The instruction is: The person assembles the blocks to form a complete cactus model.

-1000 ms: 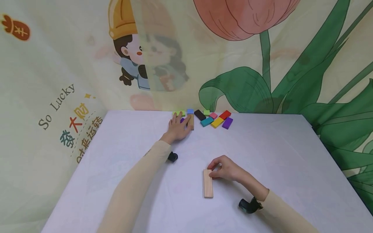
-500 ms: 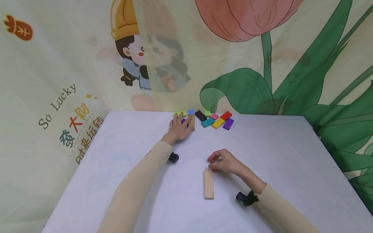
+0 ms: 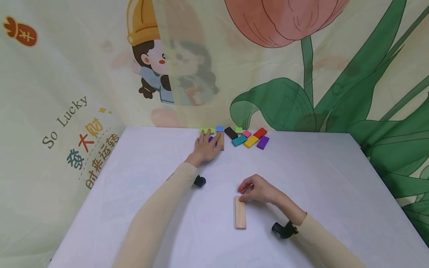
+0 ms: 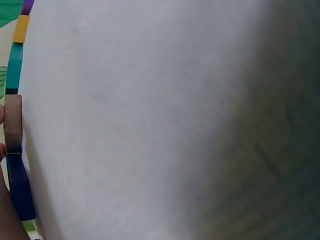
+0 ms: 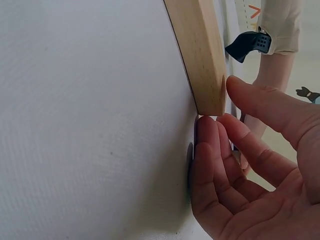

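A plain wooden block (image 3: 240,214) lies lengthwise on the white table. At its far end is my right hand (image 3: 259,190), fingers loosely bent; in the right wrist view the thumb (image 5: 250,97) touches or nearly touches the block's upper face, and the fingertips sit just off its end. My left hand (image 3: 203,149) rests with spread fingers among the blocks at the back edge. Its thumb lies against another wooden block (image 3: 220,142), and a purple-blue block (image 4: 20,187) is partly hidden beneath the fingers. Beside that hand are a lime block (image 3: 210,131) and a light blue block (image 3: 219,128).
Right of the left hand lie loose blocks: black (image 3: 231,133), teal (image 3: 239,140), yellow (image 3: 251,142), red (image 3: 260,133), pink (image 3: 246,133), purple (image 3: 263,143) and lime (image 3: 238,130). A printed cloth (image 3: 268,63) hangs behind the table (image 3: 301,178).
My right hand has let go of the wooden block's far end, drawn slightly back from it, then come down again to that end. The left hand has stayed in place.
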`<state>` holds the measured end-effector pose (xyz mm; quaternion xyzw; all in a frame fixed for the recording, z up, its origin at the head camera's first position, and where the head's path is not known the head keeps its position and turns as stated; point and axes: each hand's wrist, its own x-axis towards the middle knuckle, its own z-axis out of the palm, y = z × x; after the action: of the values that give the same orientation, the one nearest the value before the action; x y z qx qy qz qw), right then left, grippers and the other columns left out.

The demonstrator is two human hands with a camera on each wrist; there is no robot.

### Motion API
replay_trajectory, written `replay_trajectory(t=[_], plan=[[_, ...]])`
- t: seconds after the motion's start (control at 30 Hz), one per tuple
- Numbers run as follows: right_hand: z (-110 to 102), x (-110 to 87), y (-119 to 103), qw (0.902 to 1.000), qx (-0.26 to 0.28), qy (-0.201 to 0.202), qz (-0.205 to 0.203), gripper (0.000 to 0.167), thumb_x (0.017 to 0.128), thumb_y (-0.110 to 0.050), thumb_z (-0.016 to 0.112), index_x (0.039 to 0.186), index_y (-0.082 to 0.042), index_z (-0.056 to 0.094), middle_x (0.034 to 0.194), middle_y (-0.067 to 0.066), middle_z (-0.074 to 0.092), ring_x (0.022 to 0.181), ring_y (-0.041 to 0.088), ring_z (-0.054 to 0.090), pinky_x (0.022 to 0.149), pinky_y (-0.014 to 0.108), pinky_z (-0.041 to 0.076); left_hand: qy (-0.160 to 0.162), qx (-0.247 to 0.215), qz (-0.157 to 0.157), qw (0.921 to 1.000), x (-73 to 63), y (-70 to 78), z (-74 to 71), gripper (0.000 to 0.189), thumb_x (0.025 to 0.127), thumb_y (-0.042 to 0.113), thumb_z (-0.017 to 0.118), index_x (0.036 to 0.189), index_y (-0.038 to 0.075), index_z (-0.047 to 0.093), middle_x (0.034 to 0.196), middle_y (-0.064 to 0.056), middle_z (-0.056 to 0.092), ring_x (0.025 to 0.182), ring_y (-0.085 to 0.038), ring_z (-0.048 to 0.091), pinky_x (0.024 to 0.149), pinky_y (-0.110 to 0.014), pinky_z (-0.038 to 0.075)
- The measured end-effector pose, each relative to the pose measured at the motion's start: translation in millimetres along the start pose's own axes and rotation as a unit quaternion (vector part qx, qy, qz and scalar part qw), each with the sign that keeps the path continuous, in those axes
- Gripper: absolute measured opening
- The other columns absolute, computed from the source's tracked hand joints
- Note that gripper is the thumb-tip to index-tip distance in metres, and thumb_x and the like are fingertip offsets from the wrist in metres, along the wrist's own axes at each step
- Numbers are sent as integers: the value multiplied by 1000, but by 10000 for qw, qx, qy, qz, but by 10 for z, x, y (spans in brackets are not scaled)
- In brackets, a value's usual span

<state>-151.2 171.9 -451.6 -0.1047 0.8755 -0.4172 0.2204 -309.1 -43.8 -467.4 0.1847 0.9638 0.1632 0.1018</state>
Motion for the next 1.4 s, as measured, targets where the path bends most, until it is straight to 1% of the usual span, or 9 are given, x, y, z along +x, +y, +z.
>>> replay_trajectory(t=[0.13,0.23,0.43,0.7,1.1,1.4], plan=[[0,1,-6,10000,-36,9,6,21,78,-15,80,96,-6,73,86,2,67,74,14,55,64,20,51,-21,16,-15,10000,-4,-2,-8,63,100,54,28,157,29,14,164,-14,-3,151,-38,-11,119,-61,6],[-17,12,-7,9999,-73,89,-16,21,80,-15,79,97,-5,73,87,3,68,74,13,55,64,20,51,-23,25,-15,10000,-8,0,-8,63,100,54,27,157,29,14,164,-14,-2,151,-38,-11,119,-61,7],[-50,53,9,9997,-20,239,0,21,82,-15,77,99,-4,72,89,4,69,73,13,55,64,22,52,-11,13,-13,10000,-16,1,3,63,100,53,28,156,28,15,164,-15,-2,151,-39,-10,120,-61,7],[-76,94,38,9997,77,249,5,22,83,-14,76,100,-2,72,90,5,69,72,13,55,64,23,53,23,21,-14,10000,-8,-1,20,63,100,54,27,156,29,15,164,-14,-1,151,-38,-11,120,-61,6],[-78,82,17,9996,123,229,85,22,83,-14,76,102,-2,71,90,5,69,73,14,54,64,22,52,32,86,-15,10000,-12,2,15,63,100,54,27,156,29,15,164,-15,-1,151,-39,-10,119,-60,8],[-75,77,19,9997,95,233,25,21,83,-13,76,101,-2,72,88,5,68,73,14,53,63,20,50,46,115,-19,9999,-12,2,17,63,100,54,26,156,29,16,164,-15,0,151,-39,-9,120,-60,8]])
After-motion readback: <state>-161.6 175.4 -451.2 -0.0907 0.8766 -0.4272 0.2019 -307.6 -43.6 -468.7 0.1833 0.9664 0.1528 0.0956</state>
